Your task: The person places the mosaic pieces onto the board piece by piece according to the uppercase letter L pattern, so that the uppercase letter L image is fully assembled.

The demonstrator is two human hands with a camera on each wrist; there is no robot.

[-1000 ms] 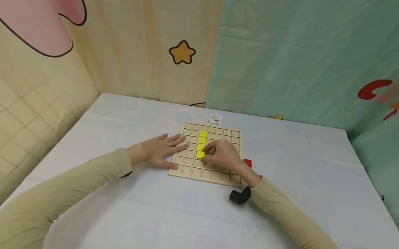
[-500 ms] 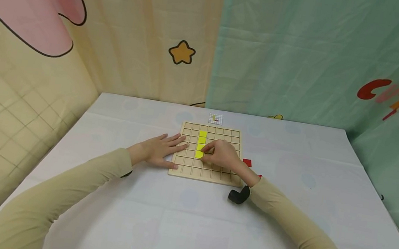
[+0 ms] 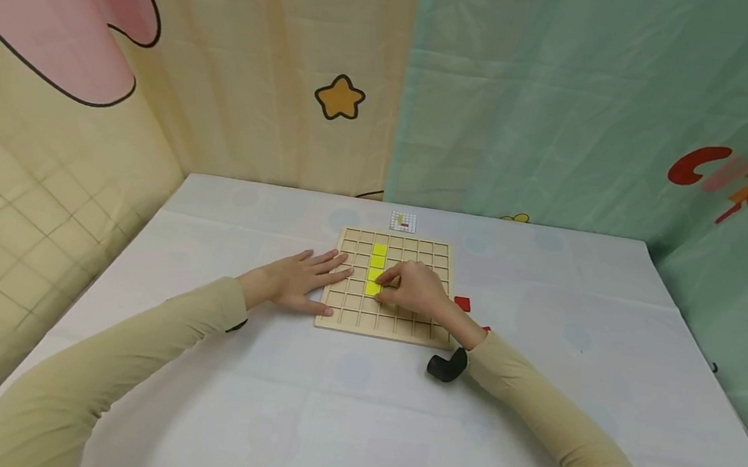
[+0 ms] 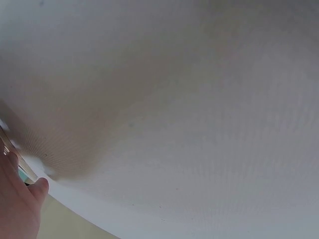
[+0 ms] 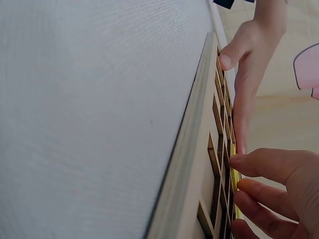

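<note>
Yellow tiles (image 3: 377,262), four in all, stood in a straight column on a wooden grid board (image 3: 389,336). The board lay flat toward the far edge of a table (image 3: 349,433), well apart from the table's left and right edges. The right hand (image 3: 415,287) had its thumb and forefinger bent close together, pinching the lowest yellow tile (image 3: 373,288), the one nearest the person; whether that tile sat fully down in its cell could not be told. The left hand (image 3: 294,280) held nothing, its fingers straight and spread, fingertips resting on the board's left side and the thumb toward the board's near-left corner.

The step in hand looked like seating the lowest tile squarely while the left hand steadied the board. The next move seemed to call for a light press and a clean release, without nudging the tile above.

Two red tiles (image 3: 462,304) lay on the table off the board's right edge, one mostly hidden by the right wrist. Between the board and the table's far edge, a small card (image 3: 403,223) bore a printed grid with coloured marks, too small to read exactly.

The board was pale wood, thin ridges framing its square cells, its side edge layered like plywood. The tiles looked thin, flat and square. White cloth with faint round spots covered the table.
</note>
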